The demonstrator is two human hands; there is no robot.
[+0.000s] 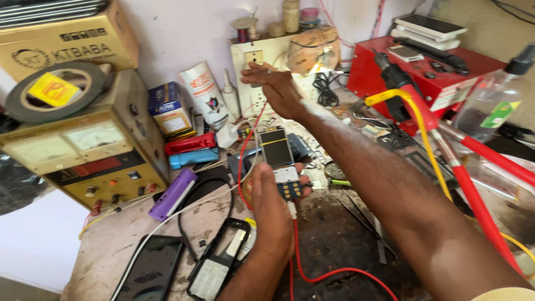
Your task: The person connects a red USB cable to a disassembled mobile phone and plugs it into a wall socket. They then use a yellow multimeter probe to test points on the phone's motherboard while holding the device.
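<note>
My left hand (273, 209) holds an opened small phone (281, 161) with a lit screen and a bare keypad board, over the middle of the workbench. A red wire (304, 267) and a white wire run from it. My right hand (273, 83) reaches far back to the white wall socket board (248, 61), fingers on its switch area. Nothing is gripped in that hand.
A yellow power supply (95, 161) with a tape roll on top stands at left. A purple tool (174, 194), a dark phone (150, 270) and a phone frame (220, 265) lie in front. At right are a red station (440, 78), a red-handled tool (462, 173) and a spray bottle (496, 100).
</note>
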